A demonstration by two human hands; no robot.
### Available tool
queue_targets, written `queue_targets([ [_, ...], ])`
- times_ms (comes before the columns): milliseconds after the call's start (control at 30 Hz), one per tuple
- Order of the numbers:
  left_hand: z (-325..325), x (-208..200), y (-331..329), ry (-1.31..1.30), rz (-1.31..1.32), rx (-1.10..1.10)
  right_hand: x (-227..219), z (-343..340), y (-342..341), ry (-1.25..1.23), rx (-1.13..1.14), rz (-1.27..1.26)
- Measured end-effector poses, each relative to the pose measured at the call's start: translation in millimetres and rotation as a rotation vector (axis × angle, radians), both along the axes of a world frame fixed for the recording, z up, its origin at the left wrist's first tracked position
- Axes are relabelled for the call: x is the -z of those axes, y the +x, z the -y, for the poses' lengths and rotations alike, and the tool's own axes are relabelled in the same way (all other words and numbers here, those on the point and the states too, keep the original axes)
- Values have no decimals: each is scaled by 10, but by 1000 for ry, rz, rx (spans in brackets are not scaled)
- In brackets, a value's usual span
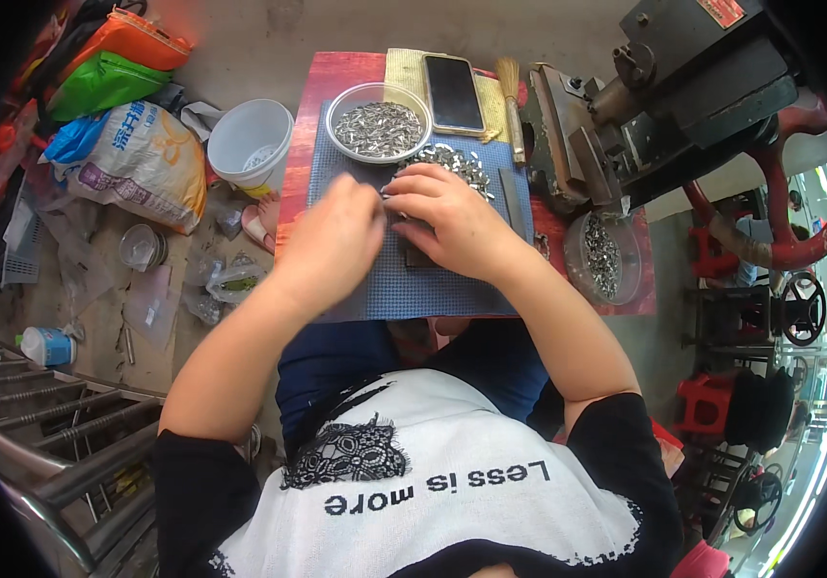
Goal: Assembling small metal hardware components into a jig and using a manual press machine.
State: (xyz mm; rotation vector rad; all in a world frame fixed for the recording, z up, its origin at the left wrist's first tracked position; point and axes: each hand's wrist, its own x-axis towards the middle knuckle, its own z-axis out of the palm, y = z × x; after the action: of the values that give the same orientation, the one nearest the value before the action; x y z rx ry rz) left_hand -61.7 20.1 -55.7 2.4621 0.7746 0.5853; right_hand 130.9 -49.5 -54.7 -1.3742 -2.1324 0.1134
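My left hand (338,229) is curled, its fingertips blurred and drawn together close to the right hand's. My right hand (454,220) has bent fingers that close toward the same spot; anything between the fingertips is too small or hidden to name. Both hands are over a blue textured mat (336,306). Just beyond the right hand lies a loose pile of small silvery metal pieces (466,169). A clear round bowl (330,144), full of thin metal pieces, stands past the left hand. Partly under the right hand, a dark flat block (419,258) shows on the mat.
A phone (453,93) lies on a yellow cloth beside a brush (511,106). A flat metal bar (513,204) rests at the mat's right. Another clear tub (634,279) of metal pieces stands near a heavy machine (683,106). A white bucket (252,144) is left of the table.
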Motion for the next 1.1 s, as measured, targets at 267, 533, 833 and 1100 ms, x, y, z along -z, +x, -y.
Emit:
queue_targets([
  [267, -923, -328, 359, 129, 156, -204, 40, -25, 208, 5, -2, 16],
  [533, -213, 68, 202, -104, 203, -19, -11, 78, 532, 61, 189, 17],
  [833, -170, 200, 244, -119, 110, -29, 4, 40, 107, -20, 181, -15],
  [1100, -212, 176, 197, -180, 168, -35, 29, 45, 131, -81, 218, 32],
])
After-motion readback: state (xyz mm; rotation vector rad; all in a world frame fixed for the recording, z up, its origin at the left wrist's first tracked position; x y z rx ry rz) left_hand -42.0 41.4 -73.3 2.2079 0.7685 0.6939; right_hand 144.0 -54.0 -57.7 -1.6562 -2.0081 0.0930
